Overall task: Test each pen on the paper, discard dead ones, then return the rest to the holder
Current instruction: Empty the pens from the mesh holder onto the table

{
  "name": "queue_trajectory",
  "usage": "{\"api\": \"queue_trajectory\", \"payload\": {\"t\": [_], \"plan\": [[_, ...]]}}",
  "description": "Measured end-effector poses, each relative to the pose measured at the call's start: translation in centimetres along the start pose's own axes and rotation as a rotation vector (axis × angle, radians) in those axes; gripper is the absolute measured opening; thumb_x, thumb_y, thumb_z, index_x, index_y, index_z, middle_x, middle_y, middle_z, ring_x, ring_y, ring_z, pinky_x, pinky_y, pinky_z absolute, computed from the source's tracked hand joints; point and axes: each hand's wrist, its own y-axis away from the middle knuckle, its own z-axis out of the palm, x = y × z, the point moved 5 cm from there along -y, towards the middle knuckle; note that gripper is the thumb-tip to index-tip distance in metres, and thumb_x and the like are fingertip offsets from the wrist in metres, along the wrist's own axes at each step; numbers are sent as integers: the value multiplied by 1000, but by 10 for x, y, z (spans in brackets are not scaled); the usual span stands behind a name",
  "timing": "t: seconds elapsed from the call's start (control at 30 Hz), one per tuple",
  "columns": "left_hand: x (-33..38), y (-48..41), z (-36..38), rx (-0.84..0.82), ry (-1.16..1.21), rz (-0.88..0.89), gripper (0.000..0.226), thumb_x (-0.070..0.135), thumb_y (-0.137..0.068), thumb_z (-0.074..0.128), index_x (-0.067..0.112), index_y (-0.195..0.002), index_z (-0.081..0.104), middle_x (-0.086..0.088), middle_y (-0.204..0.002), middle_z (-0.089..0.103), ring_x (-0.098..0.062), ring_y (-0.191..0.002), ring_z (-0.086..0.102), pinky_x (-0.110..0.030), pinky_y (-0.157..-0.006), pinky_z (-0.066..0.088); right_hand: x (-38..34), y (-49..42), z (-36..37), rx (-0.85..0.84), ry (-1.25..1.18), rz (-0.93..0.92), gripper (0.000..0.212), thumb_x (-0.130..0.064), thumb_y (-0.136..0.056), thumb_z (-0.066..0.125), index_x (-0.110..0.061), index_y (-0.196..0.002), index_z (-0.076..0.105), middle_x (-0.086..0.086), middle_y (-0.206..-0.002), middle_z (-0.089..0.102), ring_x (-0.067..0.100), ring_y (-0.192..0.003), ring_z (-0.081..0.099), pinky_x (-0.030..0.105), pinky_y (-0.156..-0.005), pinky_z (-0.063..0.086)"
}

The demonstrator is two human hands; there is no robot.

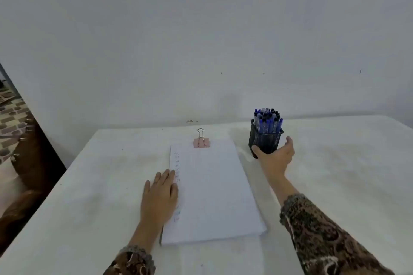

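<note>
Your patterned sleeves (324, 236) frame the near edge of a white counter (89, 185), both forearms reaching out over it. Your left hand (159, 196) lies palm down with its fingers (166, 176) straight and pressed together, resting on the left edge of a stack of white paper (214, 196) that sits at the middle of the counter. Faint red marks run in a column down the sheet's left margin, too small to read. A pink binder clip (201, 142) pinches the stack at its far edge, its wire handle pointing toward the wall (201, 40). Your right hand (276, 156) cups the lower part of a black mesh holder (266, 140), thumb against its near left side and fingers spread round its right side. That holder stands upright just beside the paper's far right corner, near the counter's far edge, and is packed with blue and black pens (267, 119), caps up.
</note>
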Motion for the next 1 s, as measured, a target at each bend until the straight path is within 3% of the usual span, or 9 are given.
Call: {"api": "queue_trajectory", "payload": {"t": [0.07, 0.17, 0.4, 0.5, 0.6, 0.73, 0.87, 1.0], "plan": [[-1, -2, 0, 24, 10, -7, 48, 28, -100, 22, 22, -147, 18, 7, -155, 15, -13, -144, 7, -36, -117, 2, 1, -12, 3, -79, -59, 43, 107, -23, -67, 84, -11, -146, 13, 16, -144, 34, 32, -132, 36, 48, -107, 36], [-2, -3, 2, 36, 29, -8, 47, 27, -100, 25, 23, -147, 21, 7, -155, 17, -13, -144, 9, -36, -117, 3, 3, -25, 10, -156, -79, 43, 103, -21, -66, 84, -10, -143, 17, 15, -138, 40, 30, -125, 45, 41, -99, 43], [-6, -4, 6, 78, 60, 7, 46, 25, -99, 32, 24, -145, 28, 7, -153, 23, -13, -144, 13, -36, -116, 5, -18, -39, 3, -144, -27, -107, 80, -6, -64, 81, -3, -131, 36, 13, -127, 50, 28, -115, 51, 26, -81, 42], [-5, -4, 6, 84, 60, 7, 48, 32, -96, 26, 23, -144, 30, 6, -152, 26, -14, -143, 16, -37, -116, 8, -38, -60, -7, -258, 161, -236, 76, -10, -61, 81, -6, -127, 44, 12, -123, 53, 28, -111, 52, 27, -79, 40], [-4, -3, 5, 84, 41, 2, 64, 38, -83, 16, 23, -143, 32, 6, -151, 28, -15, -143, 18, -38, -116, 9, -59, -79, -10, -464, 540, -401, 88, -32, -50, 75, -10, -129, 45, 12, -122, 53, 31, -110, 52, 32, -82, 42], [-4, -4, 4, 81, 61, -22, 47, 26, -97, 32, 24, -144, 30, 7, -152, 26, -13, -143, 16, -37, -116, 8, -66, -80, -4, -654, 1016, -593, 88, -40, -48, 68, -20, -131, 43, 4, -117, 55, 25, -107, 52, 33, -90, 39], [-1, -3, 3, 75, 65, -35, 48, 22, -97, 34, 25, -145, 28, 8, -153, 24, -12, -143, 15, -36, -116, 7, -56, -77, 5, -702, 1082, -664, 79, -29, -60, 74, -21, -131, 39, 2, -119, 54, 24, -109, 50, 33, -96, 33], [-1, -3, 2, 82, 62, -33, 48, 21, -97, 34, 25, -144, 29, 7, -152, 25, -12, -143, 15, -36, -116, 7, -62, -77, 8, -727, 1083, -680, 79, -25, -60, 73, -25, -131, 38, 2, -118, 56, 24, -107, 50, 33, -92, 34]]}}
